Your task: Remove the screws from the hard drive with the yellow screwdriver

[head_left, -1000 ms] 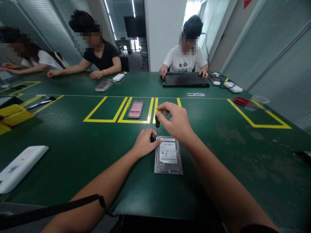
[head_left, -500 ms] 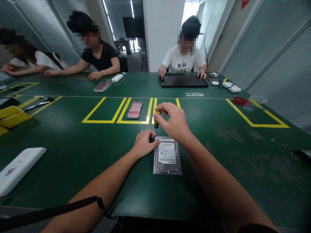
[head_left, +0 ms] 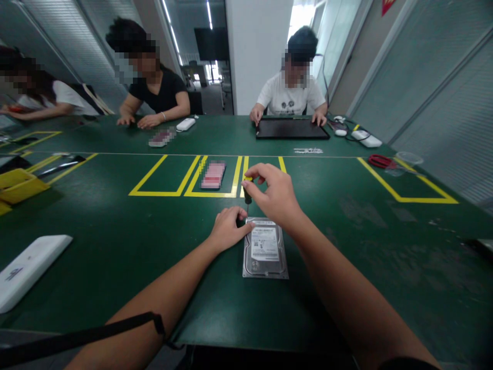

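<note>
A silver hard drive (head_left: 265,249) with a white label lies flat on the green table (head_left: 115,231) in front of me. My right hand (head_left: 274,195) pinches the top of a small black and yellow screwdriver (head_left: 247,191), held upright with its tip at the drive's far left corner. My left hand (head_left: 228,228) rests curled against that same corner and left edge, its fingers pressed on the drive.
Yellow tape boxes (head_left: 185,177) mark the table beyond the drive, one holding a pink card (head_left: 214,174). A white device (head_left: 29,267) lies at the left, yellow trays (head_left: 19,185) further back. Three people sit across; one has hands on a black laptop (head_left: 291,128).
My hands and the screwdriver stay at the drive's corner with barely any shift. The person in black across the table drew one arm in toward their other hand.
</note>
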Demonstrator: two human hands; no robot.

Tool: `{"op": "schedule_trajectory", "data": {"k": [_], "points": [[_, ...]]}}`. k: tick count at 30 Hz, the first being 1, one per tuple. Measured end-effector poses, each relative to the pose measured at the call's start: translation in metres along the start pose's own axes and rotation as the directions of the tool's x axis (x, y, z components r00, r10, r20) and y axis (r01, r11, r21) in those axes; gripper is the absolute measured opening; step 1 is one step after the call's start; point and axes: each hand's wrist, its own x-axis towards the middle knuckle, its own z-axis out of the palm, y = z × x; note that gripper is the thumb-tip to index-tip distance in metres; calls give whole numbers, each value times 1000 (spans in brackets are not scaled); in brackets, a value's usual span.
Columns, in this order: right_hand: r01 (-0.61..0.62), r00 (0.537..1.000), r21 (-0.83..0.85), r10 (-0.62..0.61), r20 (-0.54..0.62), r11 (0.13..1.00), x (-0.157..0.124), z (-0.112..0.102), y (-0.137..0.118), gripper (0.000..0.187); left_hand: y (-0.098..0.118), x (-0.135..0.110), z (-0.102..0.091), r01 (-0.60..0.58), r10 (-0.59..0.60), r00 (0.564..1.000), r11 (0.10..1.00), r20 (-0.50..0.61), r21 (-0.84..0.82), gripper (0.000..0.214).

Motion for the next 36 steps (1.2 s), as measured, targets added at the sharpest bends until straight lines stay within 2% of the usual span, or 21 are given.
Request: {"op": "schedule_trajectory", "data": {"k": [5,14,20,29,36], "points": [[-14,1000,14,14,0,1000,-1,0,-1,12,0,0,0,4,-4,1000,1000,2,6,29],[41,999,15,-40,-26,999,-1,3,2,6,2,-1,-1,13,-13,1000,1000,5,12,29],[-26,1000,15,26,15,1000,-1,2,-1,12,3,0,-2,21,-21,1000,1000,11,16,28],[46,998,2,-46,-51,999,-1,4,0,8,4,0,-2,17,-17,1000,1000,6,5,28],[12,1000,13,-11,-27,1000,-2,4,0,9,4,0,-2,27,-27,1000,1000,10,7,28]]}}
